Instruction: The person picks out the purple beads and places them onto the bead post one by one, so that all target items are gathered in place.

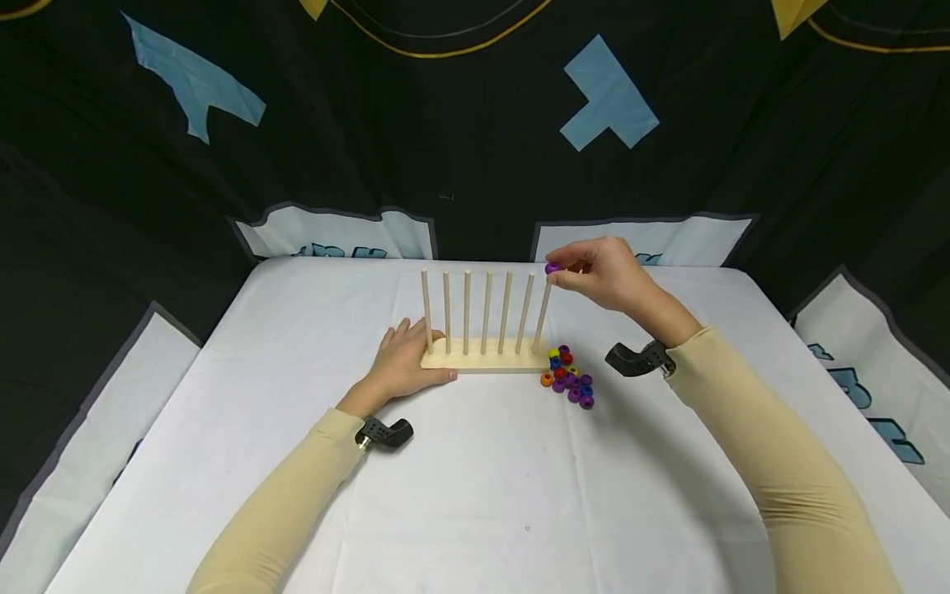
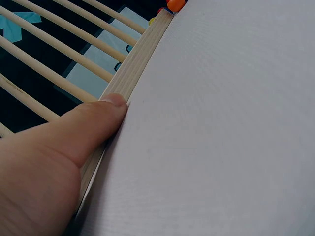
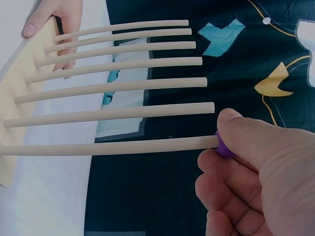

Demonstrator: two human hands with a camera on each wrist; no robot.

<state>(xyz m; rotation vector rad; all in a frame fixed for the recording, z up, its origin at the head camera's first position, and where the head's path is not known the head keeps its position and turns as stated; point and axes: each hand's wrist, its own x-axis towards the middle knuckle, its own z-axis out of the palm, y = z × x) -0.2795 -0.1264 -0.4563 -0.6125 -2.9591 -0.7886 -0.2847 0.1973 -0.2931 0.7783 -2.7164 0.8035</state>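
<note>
Black fabric (image 1: 445, 148) with pale-blue and yellow shapes hangs behind a white-covered bench (image 1: 475, 495). From the head view, a pale wooden rack (image 1: 486, 363) with 7 slim round pegs (image 1: 486, 313) stands on it. The left hand (image 1: 403, 359) has its grip closed on the rack's left end, thumb in front, fingers behind. The right hand (image 1: 612, 274) holds a small round purple bead (image 1: 552, 268) at the tip of the rightmost peg (image 1: 543, 318), its grip narrowed to the bead. Small multicoloured beads (image 1: 569, 379) lie just beside the rack's right end.

Left wrist view: the thumb lies along the rack's front edge; an orange bead (image 2: 175, 5) shows near the far end.

Right wrist view: thumb and index finger pinch the purple bead at the peg's tip, the other fingers curled.
</note>
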